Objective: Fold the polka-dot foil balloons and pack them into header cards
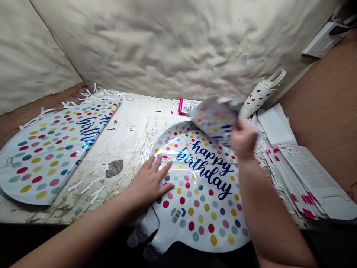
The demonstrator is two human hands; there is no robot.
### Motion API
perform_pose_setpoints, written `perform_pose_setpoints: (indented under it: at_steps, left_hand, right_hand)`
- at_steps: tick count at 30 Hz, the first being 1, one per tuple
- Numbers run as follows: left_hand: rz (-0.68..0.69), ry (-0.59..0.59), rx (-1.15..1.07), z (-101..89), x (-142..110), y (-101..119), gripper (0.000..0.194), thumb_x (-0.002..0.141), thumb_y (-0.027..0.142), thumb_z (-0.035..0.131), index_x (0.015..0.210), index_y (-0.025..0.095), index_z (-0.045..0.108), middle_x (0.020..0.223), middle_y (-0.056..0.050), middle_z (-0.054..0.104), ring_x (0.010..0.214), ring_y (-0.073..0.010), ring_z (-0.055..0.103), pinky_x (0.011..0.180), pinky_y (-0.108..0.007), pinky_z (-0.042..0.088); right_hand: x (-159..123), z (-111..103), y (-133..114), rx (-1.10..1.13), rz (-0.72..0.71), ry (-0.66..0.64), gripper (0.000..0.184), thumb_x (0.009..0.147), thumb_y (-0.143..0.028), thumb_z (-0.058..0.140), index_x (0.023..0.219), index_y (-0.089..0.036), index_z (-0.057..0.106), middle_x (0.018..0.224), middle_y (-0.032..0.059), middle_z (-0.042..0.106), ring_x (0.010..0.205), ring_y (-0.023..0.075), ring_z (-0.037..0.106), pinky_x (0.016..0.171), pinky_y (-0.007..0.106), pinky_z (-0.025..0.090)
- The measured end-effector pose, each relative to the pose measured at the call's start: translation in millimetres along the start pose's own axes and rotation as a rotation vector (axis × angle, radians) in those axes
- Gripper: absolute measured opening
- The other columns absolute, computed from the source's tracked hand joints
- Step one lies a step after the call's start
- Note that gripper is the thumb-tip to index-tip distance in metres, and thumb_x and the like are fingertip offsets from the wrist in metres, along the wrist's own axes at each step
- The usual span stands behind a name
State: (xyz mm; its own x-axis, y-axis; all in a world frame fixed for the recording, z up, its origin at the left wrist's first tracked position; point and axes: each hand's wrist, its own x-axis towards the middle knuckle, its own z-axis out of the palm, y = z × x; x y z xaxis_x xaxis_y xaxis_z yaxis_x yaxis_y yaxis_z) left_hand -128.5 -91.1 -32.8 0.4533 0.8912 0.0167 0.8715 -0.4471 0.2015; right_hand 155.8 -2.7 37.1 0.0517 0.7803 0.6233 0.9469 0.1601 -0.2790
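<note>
A flat round foil balloon (200, 193) with coloured dots and "happy birthday" in blue script lies on the worn table in front of me. My left hand (150, 182) rests flat on its left edge with the fingers spread. My right hand (243, 139) is closed on the balloon's far right edge (216, 117) and holds that part lifted and folded back over the balloon; this flap is blurred by motion.
A stack of similar folded dotted balloons (47, 149) lies at the left. A fanned pile of white and pink cards (301, 178) sits at the right. A white heart-patterned bag (259, 95) and a small pink pack (188, 105) lie near the crumpled paper wall. Paper scraps litter the table (122, 137).
</note>
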Motion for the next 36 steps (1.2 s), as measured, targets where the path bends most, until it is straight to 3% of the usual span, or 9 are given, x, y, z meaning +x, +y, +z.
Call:
perform_pose_setpoints:
  at_steps: [2,5,9,12,18,22,25,29,36]
  left_hand:
    - [-0.07,-0.034,0.037,1.7,1,-1,0.074,0.076,0.067,0.045,0.136,0.024,0.04,0.144,-0.013,0.033,0.132,-0.0413,0.021,0.101,-0.054,0.027]
    - [-0.078,-0.005,-0.018,-6.2,3,-2,0.066,0.079,0.063,0.041,0.13,0.021,0.048,0.138,-0.013,0.042,0.129,-0.0369,0.03,0.102,-0.05,0.028]
    - [-0.099,0.135,-0.333,-22.3,4,5,0.04,0.09,0.046,0.035,0.102,0.02,0.063,0.107,-0.007,0.065,0.101,-0.0231,0.057,0.088,-0.034,0.044]
    - [-0.15,0.227,-0.432,-27.2,3,7,0.031,0.088,0.042,0.04,0.089,0.021,0.062,0.093,-0.004,0.067,0.088,-0.0211,0.06,0.078,-0.03,0.047]
    - [-0.025,0.397,-0.469,-30.5,-2,14,0.016,0.085,0.027,0.049,0.095,0.022,0.06,0.095,-0.003,0.065,0.092,-0.0199,0.059,0.083,-0.031,0.046]
    - [0.392,0.556,-0.423,-29.4,14,47,0.019,0.082,0.014,0.052,0.098,0.022,0.057,0.087,-0.003,0.065,0.083,-0.0166,0.059,0.077,-0.03,0.048]
    - [0.709,0.278,-0.266,-11.3,50,74,0.017,0.086,0.016,0.045,0.097,0.019,0.059,0.087,-0.005,0.065,0.08,-0.0163,0.058,0.075,-0.028,0.048]
    - [0.724,0.033,-0.07,15.5,97,87,0.028,0.089,0.027,0.043,0.111,0.015,0.056,0.116,-0.014,0.057,0.107,-0.0264,0.051,0.09,-0.04,0.042]
    - [0.609,-0.103,-0.05,12.2,124,112,0.025,0.082,0.027,0.051,0.1,0.012,0.06,0.111,-0.017,0.057,0.104,-0.0309,0.053,0.085,-0.044,0.044]
  right_hand:
    - [14,-40,32,-0.144,0.12,0.327,0.04,0.093,-0.031,0.028,0.079,-0.011,0.06,0.07,0.0132,0.06,0.067,0.0229,0.058,0.061,0.035,0.041]
    - [-4,-71,43,-0.21,-0.069,0.492,0.027,0.088,-0.032,0.044,0.08,-0.016,0.064,0.068,0.0099,0.063,0.07,0.0227,0.063,0.063,0.035,0.047]
    - [-80,-51,8,0.218,-0.457,-0.06,0.035,0.082,-0.013,0.049,0.114,-0.023,0.06,0.108,0.0076,0.066,0.103,0.0214,0.061,0.088,0.037,0.05]
    - [-123,-24,-10,0.489,-0.426,-0.584,0.036,0.08,-0.011,0.048,0.111,-0.021,0.064,0.113,0.0102,0.064,0.106,0.0266,0.059,0.089,0.042,0.051]
    - [-119,-25,-2,0.728,-0.314,-0.822,0.026,0.079,-0.021,0.06,0.1,-0.033,0.068,0.099,-0.0022,0.071,0.094,0.018,0.065,0.086,0.028,0.052]
    - [-112,-27,0,0.802,-0.014,-0.607,0.028,0.09,-0.024,0.042,0.111,-0.026,0.061,0.092,0.0013,0.07,0.08,0.0151,0.066,0.067,0.026,0.055]
    - [-101,-18,17,0.915,0.279,-0.244,0.028,0.092,-0.032,0.036,0.11,-0.021,0.054,0.092,0.0042,0.067,0.081,0.0142,0.064,0.064,0.026,0.054]
    - [-72,-7,77,1.085,0.826,0.309,0.019,0.077,-0.037,0.059,0.076,-0.018,0.053,0.064,-0.0046,0.06,0.057,0.0085,0.059,0.053,0.02,0.051]
    - [-67,1,156,1.063,1.157,0.098,0.017,0.063,-0.012,0.068,0.068,-0.017,0.053,0.057,-0.0034,0.06,0.048,0.0105,0.059,0.042,0.021,0.051]
